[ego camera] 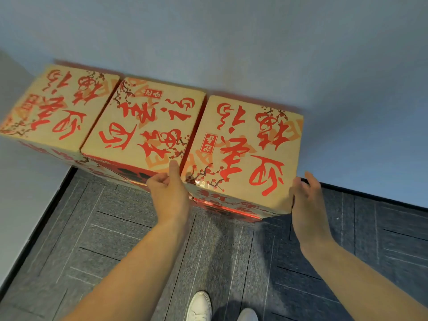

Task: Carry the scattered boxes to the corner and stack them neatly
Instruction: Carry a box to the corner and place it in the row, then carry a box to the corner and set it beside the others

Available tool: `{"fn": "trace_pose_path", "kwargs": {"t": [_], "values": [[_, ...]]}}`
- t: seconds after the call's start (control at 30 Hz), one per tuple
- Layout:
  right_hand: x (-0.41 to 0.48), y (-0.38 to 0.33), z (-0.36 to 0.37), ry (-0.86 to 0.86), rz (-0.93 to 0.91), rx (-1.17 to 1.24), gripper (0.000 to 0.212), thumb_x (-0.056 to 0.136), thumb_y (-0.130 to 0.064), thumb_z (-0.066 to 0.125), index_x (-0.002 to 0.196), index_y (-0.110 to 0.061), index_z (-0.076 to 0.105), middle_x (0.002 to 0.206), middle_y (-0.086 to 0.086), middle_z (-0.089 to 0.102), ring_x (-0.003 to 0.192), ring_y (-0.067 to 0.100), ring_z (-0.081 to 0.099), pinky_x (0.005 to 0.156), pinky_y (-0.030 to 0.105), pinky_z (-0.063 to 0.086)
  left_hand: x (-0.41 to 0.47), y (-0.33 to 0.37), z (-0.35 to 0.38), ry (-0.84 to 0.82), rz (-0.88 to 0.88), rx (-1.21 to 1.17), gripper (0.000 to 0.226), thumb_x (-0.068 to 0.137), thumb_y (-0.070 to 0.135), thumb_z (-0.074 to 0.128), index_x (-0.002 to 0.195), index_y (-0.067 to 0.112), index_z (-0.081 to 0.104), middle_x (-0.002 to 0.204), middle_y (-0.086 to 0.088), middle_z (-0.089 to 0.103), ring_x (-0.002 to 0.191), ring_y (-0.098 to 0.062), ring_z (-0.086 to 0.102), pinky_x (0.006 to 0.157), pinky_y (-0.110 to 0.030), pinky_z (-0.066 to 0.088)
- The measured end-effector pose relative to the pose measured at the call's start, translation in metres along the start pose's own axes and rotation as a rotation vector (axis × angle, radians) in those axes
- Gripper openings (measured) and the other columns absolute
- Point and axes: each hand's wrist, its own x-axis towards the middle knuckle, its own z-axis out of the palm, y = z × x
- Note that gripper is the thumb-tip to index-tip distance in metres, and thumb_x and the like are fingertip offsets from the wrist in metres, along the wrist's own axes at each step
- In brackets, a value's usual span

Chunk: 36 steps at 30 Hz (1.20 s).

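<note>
Three tan cardboard boxes with red calligraphy stand side by side against the wall: a left box (53,105), a middle box (146,126) and a right box (245,149). My left hand (169,188) is at the near left corner of the right box, thumb up in the gap beside the middle box, fingers curled. My right hand (303,195) lies with straight fingers against the right box's near right edge. More boxes with red sides show underneath the top row.
A pale wall (254,42) runs behind the boxes, and another wall meets it at the left, forming the corner. Grey patterned carpet (115,239) covers the floor. My white shoes (200,306) are at the bottom edge.
</note>
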Motion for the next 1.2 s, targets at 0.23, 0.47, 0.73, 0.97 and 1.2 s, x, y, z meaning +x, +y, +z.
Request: {"fn": "trace_pose_path", "kwargs": {"t": [0.23,0.47,0.73,0.97,1.2], "values": [[-0.073,-0.176,-0.041,-0.038,-0.128,0.161,0.046,0.113,-0.036,0.037,0.158,-0.033,0.031,0.132,-0.021,0.042,0.068,-0.038,0.047,0.055,-0.005,0.039,-0.103,0.164,-0.021,-0.186,0.224,0.091,0.030,0.107,0.055,0.047,0.113,0.026,0.050,0.102,0.015,0.054,0.091,0.002,0.051,0.087,-0.031,0.039],[-0.191,-0.343,-0.120,-0.087,-0.379,0.228,0.032,0.108,-0.052,0.041,0.139,-0.051,0.042,0.159,-0.011,0.045,0.137,0.007,0.050,0.110,0.033,0.046,-0.245,0.313,-0.069,-0.391,0.689,0.205,0.037,0.106,0.053,0.049,0.126,0.025,0.062,0.118,0.022,0.065,0.114,0.002,0.062,0.097,-0.023,0.049],[-0.288,-0.439,-0.220,0.028,-0.655,0.288,0.062,0.096,-0.069,0.045,0.152,-0.040,0.045,0.156,-0.011,0.049,0.142,0.007,0.049,0.121,0.043,0.041,-0.375,0.432,-0.078,-0.575,1.105,0.014,0.040,0.099,0.052,0.049,0.124,0.025,0.064,0.122,0.014,0.069,0.118,-0.006,0.065,0.098,-0.023,0.055],[-0.317,-0.468,-0.252,0.227,-0.707,0.359,0.065,0.091,-0.072,0.043,0.149,-0.043,0.047,0.155,-0.014,0.051,0.139,0.004,0.052,0.119,0.042,0.043,-0.414,0.473,-0.043,-0.874,1.172,-0.043,0.047,0.094,0.060,0.051,0.125,0.029,0.065,0.123,0.017,0.071,0.121,-0.006,0.066,0.099,-0.025,0.055],[-0.349,-0.454,-0.258,0.587,-0.631,0.451,0.061,0.084,-0.067,0.045,0.140,-0.044,0.055,0.137,-0.017,0.063,0.124,-0.003,0.062,0.115,0.036,0.047,-0.420,0.456,0.002,-1.246,1.009,-0.071,0.044,0.100,0.046,0.049,0.129,0.018,0.066,0.124,0.009,0.073,0.118,-0.010,0.068,0.098,-0.032,0.056]]}}
